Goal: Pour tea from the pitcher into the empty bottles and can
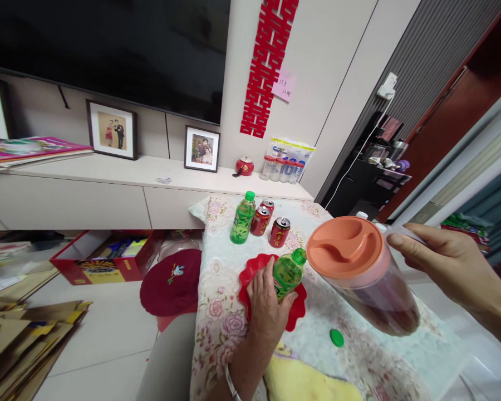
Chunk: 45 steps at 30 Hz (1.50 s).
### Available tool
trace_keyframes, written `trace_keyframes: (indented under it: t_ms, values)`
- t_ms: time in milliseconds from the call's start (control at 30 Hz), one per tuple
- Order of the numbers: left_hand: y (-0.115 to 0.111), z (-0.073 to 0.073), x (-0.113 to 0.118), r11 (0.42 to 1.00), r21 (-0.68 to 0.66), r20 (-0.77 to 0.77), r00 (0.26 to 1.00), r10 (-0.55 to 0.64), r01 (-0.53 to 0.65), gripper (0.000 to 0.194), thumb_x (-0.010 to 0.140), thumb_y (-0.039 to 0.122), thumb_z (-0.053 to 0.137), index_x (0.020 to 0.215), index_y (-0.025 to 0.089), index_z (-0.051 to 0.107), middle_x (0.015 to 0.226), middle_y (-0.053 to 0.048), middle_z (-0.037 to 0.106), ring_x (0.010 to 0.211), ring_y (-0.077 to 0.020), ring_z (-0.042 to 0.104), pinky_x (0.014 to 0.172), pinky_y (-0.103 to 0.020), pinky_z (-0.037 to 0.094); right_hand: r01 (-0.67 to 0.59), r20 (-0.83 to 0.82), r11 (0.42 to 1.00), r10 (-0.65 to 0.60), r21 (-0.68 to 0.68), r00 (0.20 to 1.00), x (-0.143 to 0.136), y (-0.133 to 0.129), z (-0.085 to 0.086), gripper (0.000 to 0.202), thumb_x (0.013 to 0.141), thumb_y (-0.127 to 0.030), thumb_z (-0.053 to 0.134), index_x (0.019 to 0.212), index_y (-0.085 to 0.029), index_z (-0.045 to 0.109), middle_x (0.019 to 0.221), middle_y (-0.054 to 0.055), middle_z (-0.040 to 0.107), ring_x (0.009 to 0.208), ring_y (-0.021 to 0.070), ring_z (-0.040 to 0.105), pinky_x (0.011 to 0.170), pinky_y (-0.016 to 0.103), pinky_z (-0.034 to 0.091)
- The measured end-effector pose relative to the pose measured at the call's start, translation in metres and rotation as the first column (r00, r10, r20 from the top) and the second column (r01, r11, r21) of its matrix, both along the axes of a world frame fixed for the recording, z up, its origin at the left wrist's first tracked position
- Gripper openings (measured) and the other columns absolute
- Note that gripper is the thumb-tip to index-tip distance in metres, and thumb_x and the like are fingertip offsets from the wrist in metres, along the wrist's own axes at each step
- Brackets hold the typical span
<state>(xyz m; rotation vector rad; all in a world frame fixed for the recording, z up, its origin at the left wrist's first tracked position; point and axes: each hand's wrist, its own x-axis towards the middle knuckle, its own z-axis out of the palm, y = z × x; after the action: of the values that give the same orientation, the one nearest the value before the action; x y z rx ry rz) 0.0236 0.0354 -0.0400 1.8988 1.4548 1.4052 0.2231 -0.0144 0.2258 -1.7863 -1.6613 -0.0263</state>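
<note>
Now gripping green bottle (287, 273) with left fingers (268, 278), tilted pitcher (371, 295) at three o'clock with right fingers (426, 231); apparently aligning, needing steadiness.

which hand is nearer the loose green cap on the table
Left. The left hand holds a green bottle just up and left of the cap; the right hand grips the pitcher by its handle, farther off to the right.

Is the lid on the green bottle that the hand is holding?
No, it's off: the green bottle in the left hand has a bare neck, and a green cap lies on the tablecloth.
</note>
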Motion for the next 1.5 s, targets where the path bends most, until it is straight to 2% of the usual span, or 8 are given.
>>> trace_keyframes:
  t_ms: [100, 667, 1133, 1300, 1500]
  values:
    - [-0.0001, -0.0005, -0.0001, 1.0, -0.004, 0.001, 1.0, 0.003, -0.003, 0.077, 0.084, 0.022, 0.077, 0.152, 0.017, 0.041, 0.147, -0.019, 0.062, 0.137, -0.0379, 0.057, 0.112, -0.057, 0.045, -0.002, -0.029, 1.0, 0.002, -0.028, 1.0, -0.0014, -0.0002, 0.0007, 0.064, 0.072, -0.081, 0.066, 0.052, -0.022, 0.052, 0.057, -0.002, 0.04, 0.055, 0.0152, 0.04, 0.05, 0.028, 0.033]
    - [0.0001, -0.0013, 0.0001, 1.0, -0.003, 0.006, 1.0, 0.007, -0.007, 0.078, 0.082, 0.02, 0.077, 0.151, 0.016, 0.042, 0.147, -0.019, 0.062, 0.136, -0.038, 0.058, 0.112, -0.058, 0.045, 0.033, -0.037, 0.996, -0.036, -0.079, 0.999, 0.0011, -0.0001, 0.0007, 0.064, 0.071, -0.084, 0.065, 0.057, -0.022, 0.056, 0.061, -0.001, 0.044, 0.06, 0.017, 0.042, 0.054, 0.03, 0.034]
    - [-0.0003, 0.0018, -0.0007, 1.0, -0.011, 0.004, 1.0, 0.003, -0.003, 0.08, 0.081, 0.019, 0.081, 0.15, 0.016, 0.041, 0.146, -0.02, 0.062, 0.135, -0.0393, 0.058, 0.111, -0.059, 0.046, 0.025, -0.04, 0.997, -0.028, -0.069, 0.999, -0.0038, 0.0001, 0.0032, 0.065, 0.069, -0.084, 0.066, 0.055, -0.022, 0.055, 0.059, -0.001, 0.043, 0.058, 0.0166, 0.042, 0.053, 0.029, 0.034]
    - [-0.0016, 0.001, -0.0011, 1.0, 0.001, -0.003, 1.0, -0.001, 0.001, 0.081, 0.082, 0.018, 0.08, 0.152, 0.016, 0.039, 0.147, -0.02, 0.061, 0.137, -0.0383, 0.057, 0.111, -0.058, 0.046, 0.029, -0.029, 0.998, -0.031, -0.058, 0.999, -0.0042, 0.0012, 0.0039, 0.066, 0.07, -0.084, 0.066, 0.053, -0.022, 0.052, 0.058, -0.002, 0.039, 0.056, 0.0153, 0.039, 0.051, 0.029, 0.031]
    - [-0.0007, 0.0005, 0.0, 1.0, -0.013, -0.001, 1.0, 0.01, -0.01, 0.08, 0.081, 0.02, 0.081, 0.151, 0.016, 0.041, 0.146, -0.019, 0.062, 0.135, -0.0386, 0.058, 0.111, -0.058, 0.046, 0.028, -0.053, 0.997, -0.032, -0.077, 0.998, -0.0052, 0.0012, 0.0032, 0.066, 0.067, -0.086, 0.066, 0.055, -0.022, 0.058, 0.06, -0.001, 0.045, 0.059, 0.0172, 0.043, 0.053, 0.03, 0.034]
